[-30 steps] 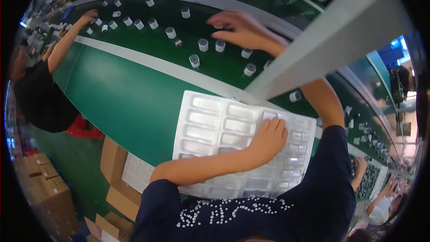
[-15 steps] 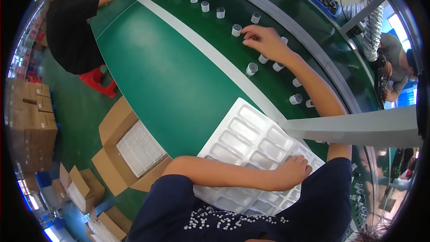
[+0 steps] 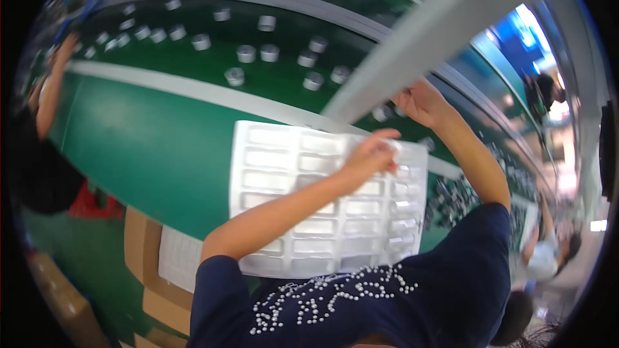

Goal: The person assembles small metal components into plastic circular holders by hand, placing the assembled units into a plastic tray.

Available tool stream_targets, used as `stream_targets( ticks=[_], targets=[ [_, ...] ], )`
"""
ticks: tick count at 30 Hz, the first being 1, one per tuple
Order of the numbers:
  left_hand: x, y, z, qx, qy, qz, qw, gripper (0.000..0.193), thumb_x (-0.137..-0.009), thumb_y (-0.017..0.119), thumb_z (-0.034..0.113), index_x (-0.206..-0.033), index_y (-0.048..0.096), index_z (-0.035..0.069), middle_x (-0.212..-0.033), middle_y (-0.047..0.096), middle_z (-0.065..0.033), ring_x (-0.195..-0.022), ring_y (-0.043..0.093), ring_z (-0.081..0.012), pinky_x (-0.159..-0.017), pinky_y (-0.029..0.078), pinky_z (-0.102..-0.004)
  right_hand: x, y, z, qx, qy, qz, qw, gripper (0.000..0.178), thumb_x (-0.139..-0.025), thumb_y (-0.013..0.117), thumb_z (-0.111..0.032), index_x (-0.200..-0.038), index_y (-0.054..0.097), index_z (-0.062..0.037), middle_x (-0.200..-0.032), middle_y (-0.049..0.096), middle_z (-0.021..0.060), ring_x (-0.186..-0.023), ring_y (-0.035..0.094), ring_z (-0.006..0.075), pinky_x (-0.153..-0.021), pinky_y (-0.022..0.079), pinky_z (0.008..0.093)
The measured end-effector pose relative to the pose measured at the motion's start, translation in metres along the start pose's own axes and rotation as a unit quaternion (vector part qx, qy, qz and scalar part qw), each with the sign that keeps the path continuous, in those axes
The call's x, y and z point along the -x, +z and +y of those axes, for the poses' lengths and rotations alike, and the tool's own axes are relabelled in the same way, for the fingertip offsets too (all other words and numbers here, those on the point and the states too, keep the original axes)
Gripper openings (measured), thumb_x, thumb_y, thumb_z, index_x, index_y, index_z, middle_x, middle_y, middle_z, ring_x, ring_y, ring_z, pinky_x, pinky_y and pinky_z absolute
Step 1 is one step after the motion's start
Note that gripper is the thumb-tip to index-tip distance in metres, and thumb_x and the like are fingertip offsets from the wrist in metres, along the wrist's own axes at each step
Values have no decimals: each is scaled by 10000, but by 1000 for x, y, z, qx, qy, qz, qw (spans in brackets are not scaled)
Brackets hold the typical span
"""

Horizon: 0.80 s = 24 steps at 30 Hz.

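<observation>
A white plastic tray with rows of rectangular pockets lies in front of me, at the edge of the green table. Above its upper right part is my left hand, with the index finger stretched out and the fingers apart. I make out nothing held in it, though it is slightly blurred. My right hand reaches over the dark green conveyor belt, just past the grey post. Its fingertips are partly behind the post, so its grip is unclear. Small white-and-grey cylinders stand on the belt, a few close below my right hand.
The slanting post crosses between the tray and the belt. A pile of small metallic parts lies right of the tray. An open cardboard box with white trays stands at lower left. Another person's arm reaches to the belt at far left.
The view has swung to the right. My right hand has moved from beside a cylinder farther up the belt to near the post. My left hand has lifted and opened over the tray.
</observation>
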State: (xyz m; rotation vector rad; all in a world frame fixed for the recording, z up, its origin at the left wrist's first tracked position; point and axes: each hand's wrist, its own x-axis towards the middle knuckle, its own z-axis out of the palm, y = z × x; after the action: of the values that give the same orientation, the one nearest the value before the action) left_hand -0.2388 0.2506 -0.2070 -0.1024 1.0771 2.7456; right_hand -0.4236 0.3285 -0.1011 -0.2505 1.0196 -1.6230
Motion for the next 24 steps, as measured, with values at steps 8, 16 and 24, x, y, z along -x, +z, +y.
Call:
stream_targets(
  ticks=[8,16,24],
  targets=[
    [-5,0,20,198,-54,-45,978,252,-996,603,187,-1211,570,60,-1205,648,-133,-1053,646,-232,-966,525,-344,107,4,44,-70,-130,164,975,318,-1017,557,-137,-1275,555,49,-1112,643,120,-919,650,162,-746,561,221],
    [2,12,20,242,-7,31,970,319,-980,599,91,-1284,525,33,-1167,634,-133,-1122,619,-263,-1042,493,-372,117,29,93,331,-264,262,867,532,-929,647,-55,-1416,447,26,-1120,655,103,-954,620,121,-815,512,255],
    [2,12,20,253,10,10,967,326,-980,597,84,-1293,516,37,-1181,634,-162,-1142,630,-287,-1037,504,-365,119,26,85,322,-234,231,888,323,-937,668,-82,-1249,626,-9,-947,653,68,-791,620,99,-687,510,240]
  ],
)
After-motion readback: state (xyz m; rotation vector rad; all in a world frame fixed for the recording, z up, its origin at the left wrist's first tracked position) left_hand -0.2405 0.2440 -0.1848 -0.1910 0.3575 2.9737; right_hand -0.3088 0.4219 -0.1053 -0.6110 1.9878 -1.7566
